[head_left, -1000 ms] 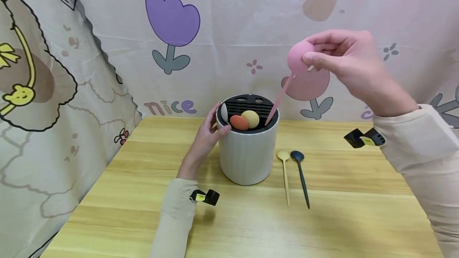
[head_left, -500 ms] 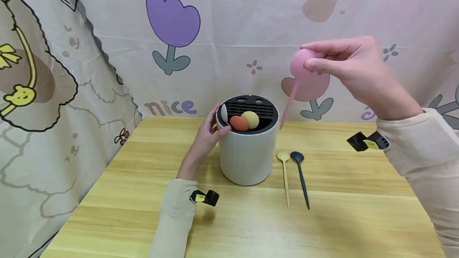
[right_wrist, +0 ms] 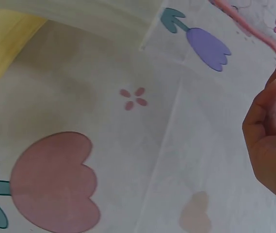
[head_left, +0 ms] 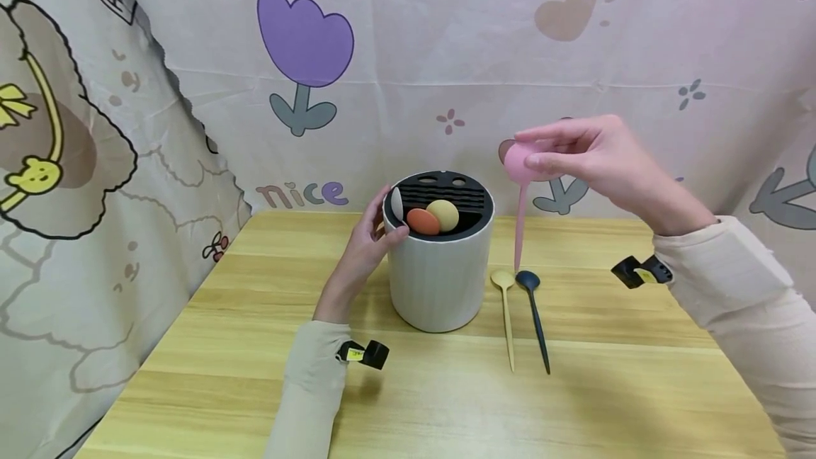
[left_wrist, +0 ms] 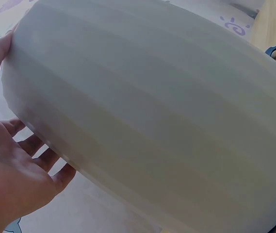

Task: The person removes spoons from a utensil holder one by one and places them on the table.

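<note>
In the head view, right of centre, the right hand (head_left: 583, 154) pinches the pink spoon (head_left: 521, 207) by its bowl, handle tip down near the yellow spoon (head_left: 507, 317) and dark blue spoon (head_left: 537, 321) on the tabletop (head_left: 255, 338); best keep it clear of both. In the left wrist view, the left hand (left_wrist: 16, 170), at left, curls its fingers round the utensil holder (left_wrist: 142, 116); light, steady pressure should suffice. In the right wrist view, at the right edge, a firm pinch should stop the handle swinging.

In the grip of the right hand (head_left: 583, 154), the thumb (head_left: 547, 162) partly covers the pink spoon (head_left: 521, 211) — bowl end. Beside the left hand (head_left: 368, 243), inside the canister (head_left: 440, 282), the orange disc (head_left: 422, 222) partly obscures the yellow disc (head_left: 444, 214).
</note>
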The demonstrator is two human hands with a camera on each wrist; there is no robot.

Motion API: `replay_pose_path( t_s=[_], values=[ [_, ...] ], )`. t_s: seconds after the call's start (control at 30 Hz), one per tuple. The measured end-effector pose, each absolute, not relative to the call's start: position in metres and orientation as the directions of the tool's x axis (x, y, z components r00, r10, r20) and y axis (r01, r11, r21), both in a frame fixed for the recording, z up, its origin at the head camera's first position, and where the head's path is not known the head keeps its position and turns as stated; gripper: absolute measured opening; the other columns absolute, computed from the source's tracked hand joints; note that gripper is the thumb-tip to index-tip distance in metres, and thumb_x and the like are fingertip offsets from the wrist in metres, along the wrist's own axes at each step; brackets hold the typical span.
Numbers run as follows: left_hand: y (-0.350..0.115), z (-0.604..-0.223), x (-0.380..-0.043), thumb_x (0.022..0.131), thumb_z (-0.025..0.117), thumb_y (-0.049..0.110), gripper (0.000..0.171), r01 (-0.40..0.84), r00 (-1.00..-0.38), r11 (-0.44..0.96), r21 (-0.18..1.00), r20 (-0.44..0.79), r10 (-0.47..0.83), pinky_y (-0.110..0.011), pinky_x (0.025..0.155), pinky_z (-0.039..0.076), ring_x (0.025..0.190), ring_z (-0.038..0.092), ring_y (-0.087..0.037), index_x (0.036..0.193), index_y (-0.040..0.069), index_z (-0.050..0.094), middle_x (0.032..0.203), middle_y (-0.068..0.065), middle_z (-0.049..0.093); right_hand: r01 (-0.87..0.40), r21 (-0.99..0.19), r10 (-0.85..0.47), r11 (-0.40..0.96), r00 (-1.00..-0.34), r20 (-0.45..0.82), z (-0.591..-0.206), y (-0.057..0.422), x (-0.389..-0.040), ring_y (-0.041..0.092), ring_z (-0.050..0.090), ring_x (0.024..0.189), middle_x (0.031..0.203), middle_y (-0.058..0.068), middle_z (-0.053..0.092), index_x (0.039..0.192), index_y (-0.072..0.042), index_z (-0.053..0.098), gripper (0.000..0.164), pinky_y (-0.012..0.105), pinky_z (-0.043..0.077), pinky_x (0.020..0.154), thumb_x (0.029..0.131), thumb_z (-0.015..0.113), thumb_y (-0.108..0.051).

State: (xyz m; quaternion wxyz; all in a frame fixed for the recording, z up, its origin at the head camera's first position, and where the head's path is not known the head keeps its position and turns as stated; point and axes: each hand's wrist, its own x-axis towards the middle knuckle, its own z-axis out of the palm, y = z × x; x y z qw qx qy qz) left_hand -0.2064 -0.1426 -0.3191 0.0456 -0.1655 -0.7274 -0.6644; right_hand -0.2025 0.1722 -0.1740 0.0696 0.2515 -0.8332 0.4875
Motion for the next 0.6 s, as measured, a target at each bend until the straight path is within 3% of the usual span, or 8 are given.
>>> replay_pose_path(
  t_s=[0.13,0.37,0.6],
  values=[
    [-0.142,-0.319,-0.206,0.084,0.063,0.034,0.083,0.303,-0.941,0.063,0.951,0.287,0.181,-0.045,0.114,0.021,0.141,0.025,-0.018,0.155,0.019,0.023,0.156,-0.002,0.027,-0.453,-0.792,-0.339,0.41,-0.881,0.328,-0.185,0.173,-0.206,0.012,0.063,0.086,0.103,-0.002,0.068,0.121,-0.013,0.07,0.035,0.019,0.049,0.07,0.085,0.074,-0.013],
    [-0.142,-0.32,-0.207,0.083,0.062,0.034,0.082,0.297,-0.943,0.062,0.953,0.282,0.177,-0.045,0.114,0.021,0.141,0.024,-0.019,0.154,0.02,0.024,0.156,-0.002,0.027,-0.363,-0.83,-0.319,0.423,-0.917,0.239,-0.201,0.175,-0.214,0.009,0.065,0.088,0.096,-0.001,0.073,0.125,-0.006,0.065,0.043,0.019,0.049,0.073,0.084,0.075,-0.01],
    [-0.142,-0.32,-0.208,0.084,0.062,0.031,0.082,0.298,-0.943,0.065,0.952,0.284,0.174,-0.045,0.113,0.023,0.14,0.026,-0.019,0.154,0.018,0.023,0.155,-0.002,0.028,-0.332,-0.837,-0.378,0.434,-0.911,0.165,-0.218,0.176,-0.223,0.006,0.063,0.093,0.119,0.019,0.062,0.135,0.0,0.054,0.06,0.019,0.051,0.079,0.078,0.073,0.005]
  ],
)
